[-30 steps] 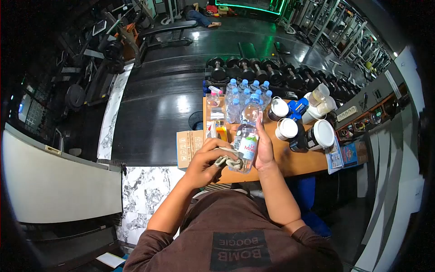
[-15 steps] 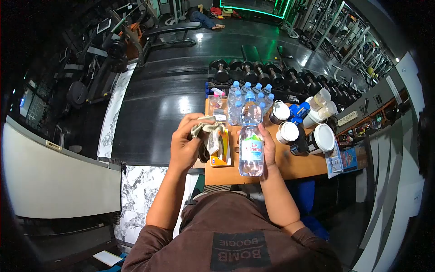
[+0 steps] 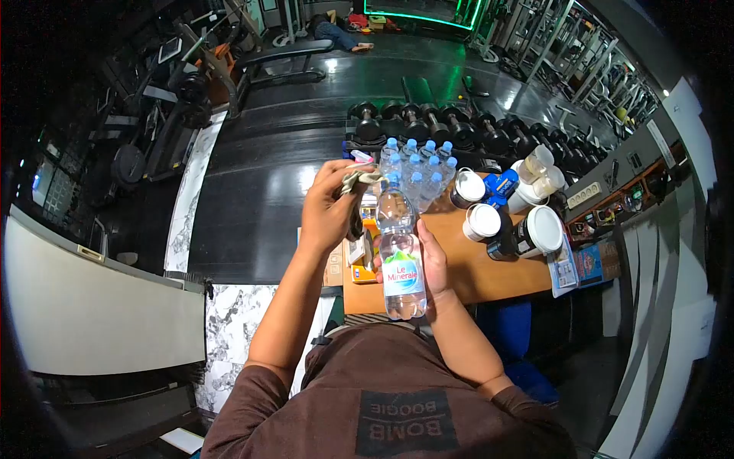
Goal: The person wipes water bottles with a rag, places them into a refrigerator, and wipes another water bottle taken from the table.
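My right hand [image 3: 434, 262] is wrapped around a clear Le Minerale water bottle [image 3: 403, 277], its palm against the label's right side and fingertips showing at the left. The bottle leans a little to the left, blue cap upward. A crumpled beige-grey cloth [image 3: 359, 181] is bunched in my closed left hand [image 3: 327, 205], at the upper left of the bottle. The cloth's edge overlaps the bottle's cap in view; whether they touch I cannot tell. Behind my left hand, a yellow-and-white box [image 3: 365, 273] is partly hidden, as is a pink-topped spray bottle [image 3: 362, 157].
Several blue-capped water bottles [image 3: 417, 168] stand at the back of the wooden table [image 3: 489, 279]. White-lidded tubs [image 3: 544, 229] and a blue object [image 3: 501, 186] are on the right. Beyond are dumbbells [image 3: 459, 126] on a rack and a person [image 3: 336, 34] lying on the floor.
The bottle has moved left and closer to my body, tilting slightly. My left hand has risen rightward with the cloth, up to the bottle's cap.
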### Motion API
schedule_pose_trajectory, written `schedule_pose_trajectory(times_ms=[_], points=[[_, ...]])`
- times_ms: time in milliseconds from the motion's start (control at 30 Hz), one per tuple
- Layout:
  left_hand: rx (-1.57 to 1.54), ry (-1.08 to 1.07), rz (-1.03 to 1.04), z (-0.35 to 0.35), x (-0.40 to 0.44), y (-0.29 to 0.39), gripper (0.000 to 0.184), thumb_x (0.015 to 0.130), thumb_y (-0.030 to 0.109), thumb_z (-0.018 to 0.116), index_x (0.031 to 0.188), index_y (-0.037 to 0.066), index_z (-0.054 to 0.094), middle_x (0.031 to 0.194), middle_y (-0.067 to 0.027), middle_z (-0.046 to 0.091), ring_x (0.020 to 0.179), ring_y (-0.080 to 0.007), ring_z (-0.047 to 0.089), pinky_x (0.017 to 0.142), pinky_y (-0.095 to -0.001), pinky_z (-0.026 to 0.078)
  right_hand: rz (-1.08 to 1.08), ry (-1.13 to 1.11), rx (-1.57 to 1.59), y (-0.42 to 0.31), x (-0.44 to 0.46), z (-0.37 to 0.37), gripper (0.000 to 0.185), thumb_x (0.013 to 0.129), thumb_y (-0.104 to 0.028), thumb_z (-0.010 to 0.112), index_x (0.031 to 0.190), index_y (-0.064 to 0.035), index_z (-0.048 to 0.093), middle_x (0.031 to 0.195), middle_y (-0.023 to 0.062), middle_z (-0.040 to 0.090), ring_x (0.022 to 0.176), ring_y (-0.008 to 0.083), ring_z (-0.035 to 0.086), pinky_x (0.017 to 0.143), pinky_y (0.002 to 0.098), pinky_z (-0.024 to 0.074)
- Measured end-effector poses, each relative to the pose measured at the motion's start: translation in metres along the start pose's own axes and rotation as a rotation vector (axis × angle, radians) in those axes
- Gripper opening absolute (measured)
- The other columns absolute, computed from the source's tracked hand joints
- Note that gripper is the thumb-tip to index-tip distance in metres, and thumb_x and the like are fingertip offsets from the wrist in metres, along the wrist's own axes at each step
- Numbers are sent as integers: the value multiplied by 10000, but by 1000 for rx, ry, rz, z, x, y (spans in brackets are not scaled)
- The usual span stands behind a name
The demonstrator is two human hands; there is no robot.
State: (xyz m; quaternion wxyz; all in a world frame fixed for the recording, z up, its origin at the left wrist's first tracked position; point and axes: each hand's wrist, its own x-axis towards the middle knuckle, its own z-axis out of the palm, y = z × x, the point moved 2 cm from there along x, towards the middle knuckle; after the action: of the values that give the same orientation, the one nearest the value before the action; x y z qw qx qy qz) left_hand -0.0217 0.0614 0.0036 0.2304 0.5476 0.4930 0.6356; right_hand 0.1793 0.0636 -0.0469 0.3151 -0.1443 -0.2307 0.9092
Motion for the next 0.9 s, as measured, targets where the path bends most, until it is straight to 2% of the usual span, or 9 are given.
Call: schedule_pose_trajectory(times_ms=[100, 167, 233, 333, 367, 467, 600, 733, 900], points=[[111, -23, 77, 15, 16, 2, 345, 919, -55, 677, 1187, 115, 810, 1221, -93, 685, 1198, -280, 601, 1046, -378, 478, 96, -94, 23, 4, 2, -8, 687, 1116, -599, 386, 1404, 2, 549, 1151, 190, 708, 868, 302, 759, 734, 450, 658], [175, -149, 124, 24, 17, 7, 395, 892, -95, 672, 1215, 91, 804, 1212, -76, 688, 1194, -230, 615, 1044, -338, 464, 83, -57, 26, 5, 1, -5, 666, 1123, -587, 376, 1383, -4, 565, 1143, 191, 714, 833, 308, 760, 730, 447, 654], [292, -153, 239, 30, 11, 11, 456, 824, -116, 672, 1181, 128, 815, 1153, -77, 697, 1120, -271, 590, 1024, -373, 427, 53, 64, -10, 2, 1, -2, 703, 1109, -615, 396, 1284, 19, 646, 991, 176, 759, 834, 315, 774, 710, 460, 665], [329, -170, 260, 37, -10, 19, 512, 725, -92, 713, 1166, 146, 818, 1044, -70, 659, 1044, -285, 559, 946, -389, 419, -16, 48, 65, 3, 7, -27, 666, 1110, -598, 413, 1293, -5, 653, 1032, 171, 763, 841, 320, 775, 721, 485, 662], [426, -211, 265, 38, -19, 19, 517, 704, -77, 742, 1162, 151, 815, 1054, -59, 650, 1065, -293, 552, 979, -399, 417, -42, 76, 145, 5, 11, -34, 548, 1134, -513, 428, 1370, -52, 607, 1116, 132, 736, 898, 268, 759, 782, 442, 657], [313, -348, 282, 39, -32, 36, 528, 682, -61, 770, 1160, 160, 810, 1080, -48, 643, 1078, -308, 549, 1021, -399, 419, -78, 76, 155, 0, 11, -36, 536, 1137, -499, 440, 1358, -45, 620, 1108, 131, 748, 926, 260, 762, 799, 427, 659], [363, -253, 318, 31, -24, 34, 525, 679, -64, 773, 1157, 149, 807, 1135, -63, 667, 1091, -318, 563, 1014, -413, 433, -44, 43, 115, -1, 11, -36, 586, 1133, -535, 425, 1336, -26, 631, 1091, 143, 758, 892, 270, 774, 745, 419, 665], [431, -45, 342, 22, 4, 25, 429, 786, -43, 789, 1178, 131, 803, 1253, -97, 697, 1195, -301, 604, 1032, -401, 456, 39, -5, -7, -3, 2, -19, 644, 1119, -579, 403, 1311, -14, 647, 1109, 161, 749, 853, 290, 766, 688, 442, 665], [324, -147, 362, 27, 20, 3, 418, 807, -25, 783, 1197, 124, 783, 1257, -84, 698, 1216, -300, 594, 1069, -401, 438, 39, -18, -97, 6, 4, -10, 649, 1119, -584, 394, 1335, -14, 614, 1106, 176, 719, 862, 297, 759, 668, 446, 664]])
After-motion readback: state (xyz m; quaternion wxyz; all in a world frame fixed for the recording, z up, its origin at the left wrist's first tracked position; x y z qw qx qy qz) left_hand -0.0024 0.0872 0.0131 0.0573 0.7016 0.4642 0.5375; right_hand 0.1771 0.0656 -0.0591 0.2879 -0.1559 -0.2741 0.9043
